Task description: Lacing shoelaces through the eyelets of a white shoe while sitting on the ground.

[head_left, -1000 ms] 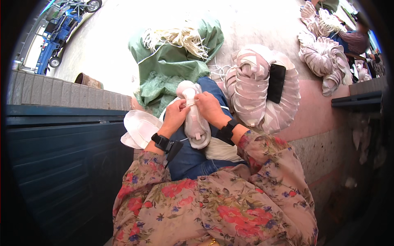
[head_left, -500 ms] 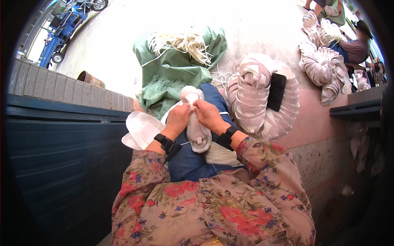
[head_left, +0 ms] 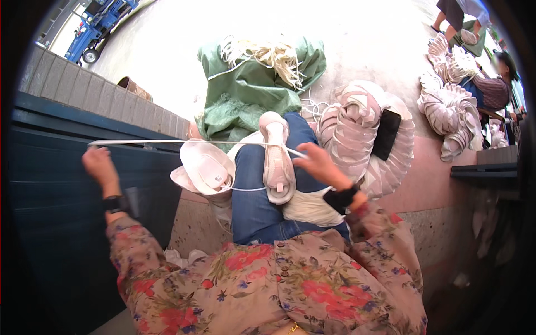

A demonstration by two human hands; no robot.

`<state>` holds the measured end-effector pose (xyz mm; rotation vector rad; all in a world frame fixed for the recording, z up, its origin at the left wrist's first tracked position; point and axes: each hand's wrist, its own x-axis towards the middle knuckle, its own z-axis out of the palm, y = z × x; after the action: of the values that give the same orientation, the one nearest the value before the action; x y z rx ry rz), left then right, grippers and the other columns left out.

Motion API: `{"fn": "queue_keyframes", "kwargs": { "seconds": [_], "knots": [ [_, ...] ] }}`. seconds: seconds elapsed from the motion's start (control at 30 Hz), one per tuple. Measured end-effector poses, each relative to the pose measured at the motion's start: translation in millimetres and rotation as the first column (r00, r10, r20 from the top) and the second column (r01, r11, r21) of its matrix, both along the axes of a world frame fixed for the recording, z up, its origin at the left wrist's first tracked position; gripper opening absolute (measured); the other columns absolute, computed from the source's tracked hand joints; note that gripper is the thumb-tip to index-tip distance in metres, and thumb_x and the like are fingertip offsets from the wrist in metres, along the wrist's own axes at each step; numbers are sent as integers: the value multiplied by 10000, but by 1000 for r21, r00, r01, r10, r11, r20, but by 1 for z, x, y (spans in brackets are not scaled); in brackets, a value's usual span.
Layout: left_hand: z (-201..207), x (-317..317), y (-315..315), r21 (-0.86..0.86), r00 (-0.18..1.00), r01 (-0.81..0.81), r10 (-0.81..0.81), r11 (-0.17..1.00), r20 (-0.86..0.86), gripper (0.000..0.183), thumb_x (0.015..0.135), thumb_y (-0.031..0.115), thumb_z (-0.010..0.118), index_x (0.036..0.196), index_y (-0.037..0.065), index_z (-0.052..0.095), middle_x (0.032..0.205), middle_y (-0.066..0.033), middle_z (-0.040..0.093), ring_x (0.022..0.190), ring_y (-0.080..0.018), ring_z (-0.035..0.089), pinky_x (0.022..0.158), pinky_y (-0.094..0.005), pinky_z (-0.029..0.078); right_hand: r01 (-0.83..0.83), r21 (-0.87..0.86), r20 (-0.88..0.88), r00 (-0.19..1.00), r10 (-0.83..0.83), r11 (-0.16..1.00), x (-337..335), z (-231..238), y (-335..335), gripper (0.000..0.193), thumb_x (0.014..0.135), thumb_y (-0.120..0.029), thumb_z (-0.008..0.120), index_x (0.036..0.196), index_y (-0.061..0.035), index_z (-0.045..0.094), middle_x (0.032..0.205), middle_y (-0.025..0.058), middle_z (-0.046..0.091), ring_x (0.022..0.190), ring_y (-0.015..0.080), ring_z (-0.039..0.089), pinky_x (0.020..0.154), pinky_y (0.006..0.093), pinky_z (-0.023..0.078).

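Note:
A pale pink shoe upper [head_left: 277, 173] lies lengthwise over my jeans-clad lap, its rounded toe pointing away from me. Across it runs a white shoelace [head_left: 184, 142], stretched nearly level toward the left. My left hand [head_left: 101, 167] is far out at the left, its fingers closed on the lace's end. Just right of the upper, my right hand [head_left: 322, 167] pinches the short stretch of lace coming out on that side. Another pale upper [head_left: 204, 167] sits beside my left knee, and a thin white cord passes from it toward the first upper.
Ahead, a green sack [head_left: 245, 89] carries a bundle of cream laces [head_left: 273, 58]. Stacked uppers [head_left: 352, 131] stand at the right with a black phone [head_left: 386, 134] on top. A dark blue panel [head_left: 84, 206] borders my left. Other people sit and stand far right among more uppers [head_left: 452, 111].
My hands were together over the upper and have moved apart. The left hand swung far left, drawing the lace out straight; the right hand shifted a little right.

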<state>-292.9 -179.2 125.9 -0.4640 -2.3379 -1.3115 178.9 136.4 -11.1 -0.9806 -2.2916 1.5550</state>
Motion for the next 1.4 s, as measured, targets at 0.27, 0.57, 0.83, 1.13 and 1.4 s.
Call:
{"fn": "queue_keyframes", "kwargs": {
  "seconds": [0.27, 0.57, 0.83, 1.13, 1.4],
  "knots": [
    [91, -93, -179, 736, 950, -5, -227, 677, 215, 192, 940, 90, 384, 900, -61, 495, 783, -113, 551, 720, -212, 566, 682, -299, 505, 287, -697, -494, 471, -730, 657, 272, 124, 132, 493, 840, -69, 529, 1323, -29, 438, 729, -51, 355, 613, 69, 388, 543, 201, 347],
    [-22, 94, 60, 590, 450, 353, -685, 726, 573, 13, 910, 111, 510, 909, 114, 522, 629, 78, 383, 476, -11, 339, 386, -184, 284, 89, -397, -885, 227, -406, 914, 252, 178, 142, 384, 952, -47, 407, 1320, 58, 381, 1333, 195, 447, 1257, 251, 422, 1108, 372, 303],
    [-108, 280, 196, 290, 65, 775, -528, 561, 847, 219, 850, 94, 567, 1026, -36, 577, 798, -94, 645, 686, -132, 634, 591, -242, 503, -91, 377, -51, 992, 118, 922, 33, 19, 11, 85, 833, -112, 610, 878, -67, 666, 833, 92, 602, 851, 267, 572, 768, 345, 458],
    [-146, 300, 241, 33, 184, 858, -367, 513, 912, 136, 892, 91, 489, 970, -9, 540, 837, -82, 594, 721, -130, 586, 636, -266, 490, -101, 29, 73, 992, 99, 994, -22, -21, 8, 162, 834, -151, 584, 870, -20, 671, 744, 169, 595, 705, 306, 582, 665, 392, 453],
    [-139, 312, 228, 208, 112, 720, -407, 662, 906, 164, 920, 104, 472, 1029, -16, 497, 955, -80, 582, 831, -132, 586, 711, -250, 472, -47, 301, 27, 999, 40, 952, -35, -41, 10, 186, 851, -179, 564, 879, -41, 686, 844, 152, 587, 857, 327, 548, 749, 406, 441]
  ]
}}
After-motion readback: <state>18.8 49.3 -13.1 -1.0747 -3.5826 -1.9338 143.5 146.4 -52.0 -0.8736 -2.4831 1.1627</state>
